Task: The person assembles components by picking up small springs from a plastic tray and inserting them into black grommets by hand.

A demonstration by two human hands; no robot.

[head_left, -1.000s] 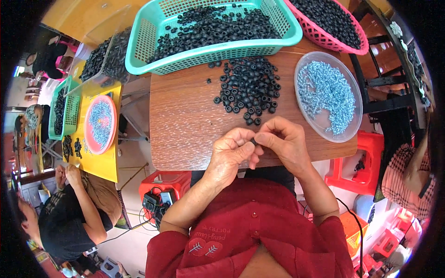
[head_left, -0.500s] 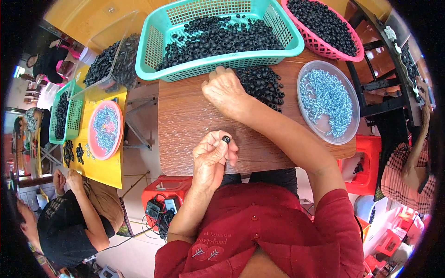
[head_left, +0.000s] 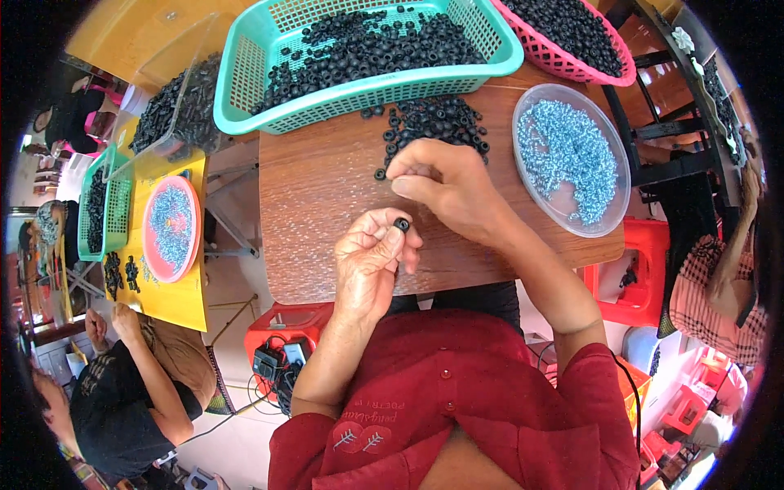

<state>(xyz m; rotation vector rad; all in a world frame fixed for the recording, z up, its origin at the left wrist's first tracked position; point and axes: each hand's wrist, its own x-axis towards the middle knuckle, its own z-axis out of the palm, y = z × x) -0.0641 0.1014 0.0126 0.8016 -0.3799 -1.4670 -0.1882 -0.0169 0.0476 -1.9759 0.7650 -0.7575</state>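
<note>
Over the near part of the wooden table (head_left: 302,237), my left hand (head_left: 366,261) pinches a small round black part (head_left: 401,224) with a hollow centre, between thumb and fingers. Just right of it and a little higher is my right hand (head_left: 445,184), fingers curled in toward the thumb; whatever is in its fingertips, if anything, cannot be made out. Behind the right hand lies a loose pile of similar black parts (head_left: 437,122), partly covered by it. One black part (head_left: 380,174) sits at the pile's near left edge.
A turquoise basket (head_left: 367,91) of black parts stands at the back, beside a pink basket (head_left: 563,70). At right, a clear round tub (head_left: 523,155) holds small light-blue pieces. Another person (head_left: 131,392) works left at a yellow table (head_left: 184,302). Red stools (head_left: 645,278) flank me.
My right hand has come back from the turquoise basket's near edge, moving right and toward my left hand. The left hand still holds its black part. The whole view has shifted slightly.
</note>
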